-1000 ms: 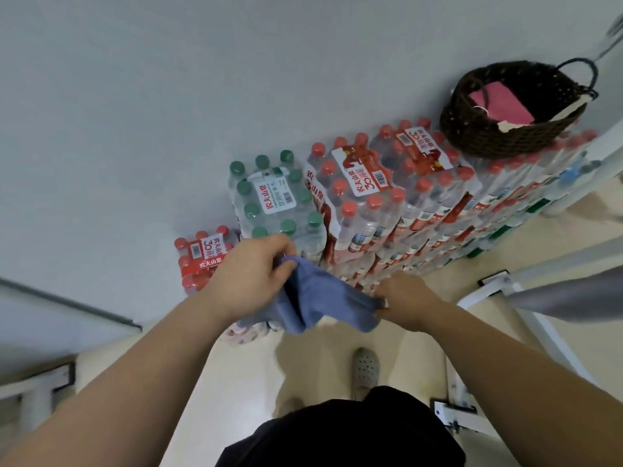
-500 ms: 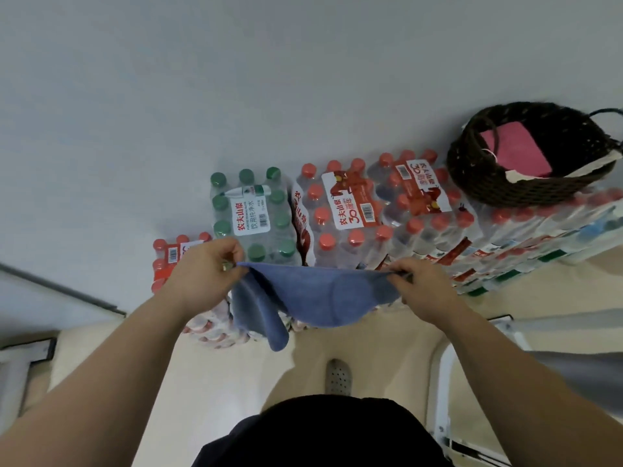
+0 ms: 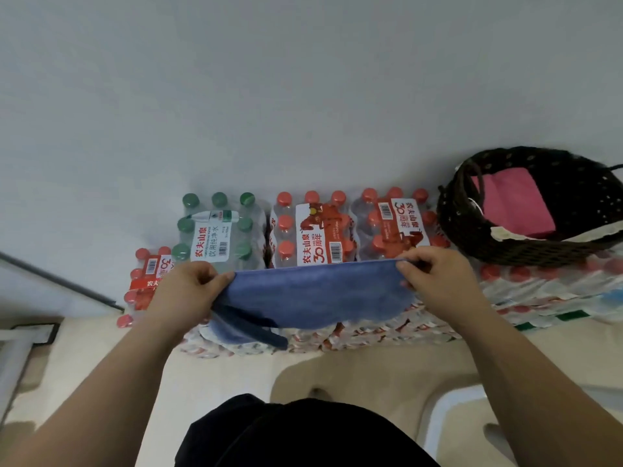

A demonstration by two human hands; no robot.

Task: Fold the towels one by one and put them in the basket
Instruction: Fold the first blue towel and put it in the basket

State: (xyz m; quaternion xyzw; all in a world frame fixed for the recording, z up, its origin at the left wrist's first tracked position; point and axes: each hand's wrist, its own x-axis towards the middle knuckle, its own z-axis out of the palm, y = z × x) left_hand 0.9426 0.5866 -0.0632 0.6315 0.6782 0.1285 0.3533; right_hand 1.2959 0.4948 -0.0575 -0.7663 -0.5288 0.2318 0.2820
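A blue towel [image 3: 313, 294] stretches between the left hand [image 3: 183, 291] and right hand [image 3: 438, 281], each pinching a top corner.

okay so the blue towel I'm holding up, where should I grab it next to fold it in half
Probably keep the top edge of the blue towel pinched by the left hand and right hand, then bring the two top corners together. The towel hangs stretched flat between them, though its lower left part looks bunched, so shake that loose first.
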